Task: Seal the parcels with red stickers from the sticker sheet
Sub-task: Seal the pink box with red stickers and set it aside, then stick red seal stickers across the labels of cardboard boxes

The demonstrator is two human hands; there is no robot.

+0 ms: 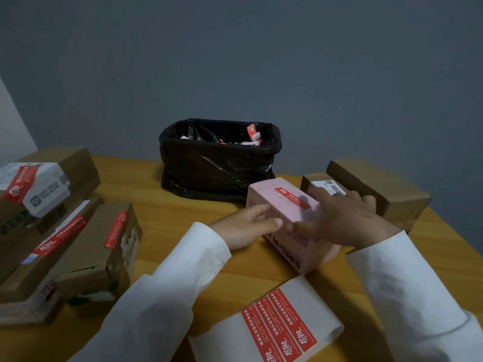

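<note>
Pink parcel (290, 220) sits mid-tabletop, long side angled toward the camera, one red sticker (292, 198) already lying along its top face. Left hand (248, 226) is against the parcel's left side, fingers (271, 223) straight and close together, touching the box, not curled round it. Right hand (345, 218) lies over the parcel's right end, fingers spread wide and blurred; whether they press the top or hover just above, cannot tell. Both arms in white sleeves (167, 296).

Sticker sheet (277, 327) lies flat on the wooden tabletop (183, 220) near the front edge, just below the pink parcel, three red stickers left on it side by side, rest of the backing white.

Behind the right hand: two brown cardboard parcels (379, 189), the nearer one with a white label. Left side: a stack of brown parcels (65, 231), several with red stickers across their seams, one white box on top. Behind the pink parcel, close to it: a bin lined with a black bag (219, 163), paper scraps and a red sticker piece inside. Grey wall (261, 61) at the back.
</note>
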